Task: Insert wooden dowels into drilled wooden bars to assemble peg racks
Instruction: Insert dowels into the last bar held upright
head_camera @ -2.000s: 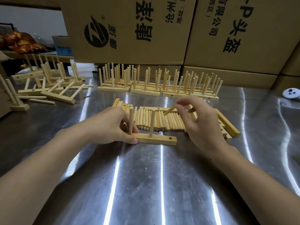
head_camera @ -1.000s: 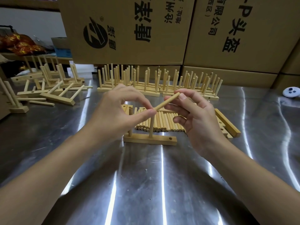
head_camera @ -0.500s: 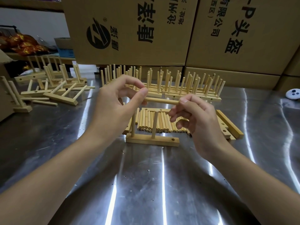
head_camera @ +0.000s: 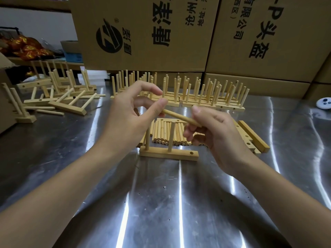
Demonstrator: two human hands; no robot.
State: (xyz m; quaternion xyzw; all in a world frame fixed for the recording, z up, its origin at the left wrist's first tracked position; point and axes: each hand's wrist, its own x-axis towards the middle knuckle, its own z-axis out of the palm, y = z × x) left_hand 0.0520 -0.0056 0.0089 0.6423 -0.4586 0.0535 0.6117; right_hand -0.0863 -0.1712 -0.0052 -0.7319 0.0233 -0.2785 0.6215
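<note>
A drilled wooden bar (head_camera: pixel 168 154) lies on the steel table with two dowels (head_camera: pixel 171 136) standing in it and one empty hole at its right end. Above it I hold a loose dowel (head_camera: pixel 180 117) between both hands, tilted down to the right. My left hand (head_camera: pixel 132 115) pinches its left end with thumb and fingers. My right hand (head_camera: pixel 213 129) grips its right end. Behind the bar lies a flat pile of loose dowels (head_camera: pixel 166 131), partly hidden by my hands.
Finished peg racks (head_camera: pixel 206 97) stand in a row at the back, in front of stacked cardboard boxes (head_camera: pixel 143 33). More racks and loose dowels (head_camera: pixel 59 99) lie at the left. Spare drilled bars (head_camera: pixel 254 138) lie at the right, and a white round object (head_camera: pixel 325 103) sits far right.
Both hands lifted off the bar and took the dowel between them. It has turned from pointing up-right, through level, to sloping down toward my right hand.
</note>
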